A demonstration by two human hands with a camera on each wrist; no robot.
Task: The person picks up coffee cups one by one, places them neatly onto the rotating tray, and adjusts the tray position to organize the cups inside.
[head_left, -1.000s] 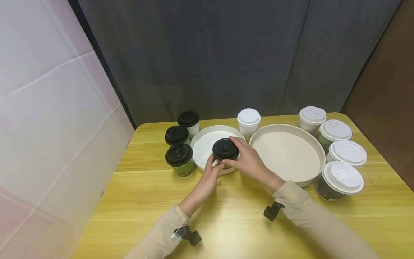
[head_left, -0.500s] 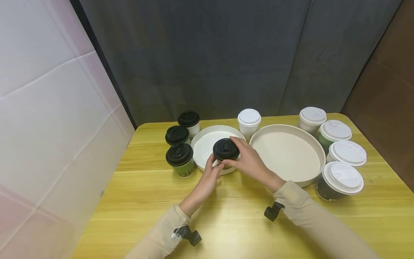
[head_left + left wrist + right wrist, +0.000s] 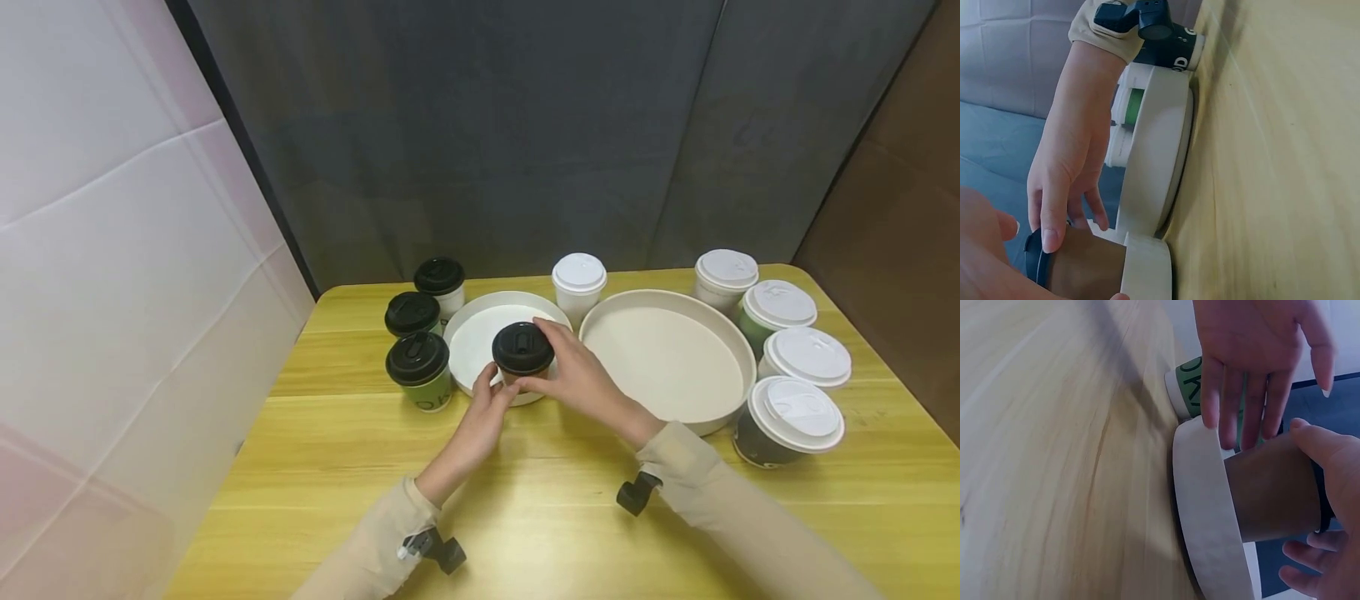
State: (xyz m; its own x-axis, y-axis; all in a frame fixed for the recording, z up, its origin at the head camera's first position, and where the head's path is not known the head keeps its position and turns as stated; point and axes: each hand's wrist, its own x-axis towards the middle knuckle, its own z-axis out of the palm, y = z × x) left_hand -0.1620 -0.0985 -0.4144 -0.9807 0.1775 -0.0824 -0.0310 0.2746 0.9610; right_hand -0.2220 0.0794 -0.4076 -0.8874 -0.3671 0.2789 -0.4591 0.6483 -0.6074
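Observation:
A brown paper cup with a black lid [image 3: 522, 348] stands upright over the front part of the small white round tray [image 3: 468, 342]. My right hand [image 3: 577, 371] grips it near the lid, thumb on the near side and fingers round the far side. On the cup's left is my left hand [image 3: 480, 417], its fingers straight in the right wrist view, where their tips [image 3: 1250, 440] lie at or close to the brown cup wall. Whether they touch it is hard to tell. The cup's base is hidden behind the tray rim in both wrist views.
Left of the small tray stand black-lidded cups, the nearest a green cup [image 3: 418, 367]. Between the trays, at the back, is a white-lidded cup [image 3: 579, 283]. A larger cream tray [image 3: 667, 354] lies to the right, with several white-lidded cups [image 3: 787, 412] along its right side.
My left fingers have eased slightly away from the cup, so more of its brown side shows. The right hand keeps its grip, and the cup has barely moved.

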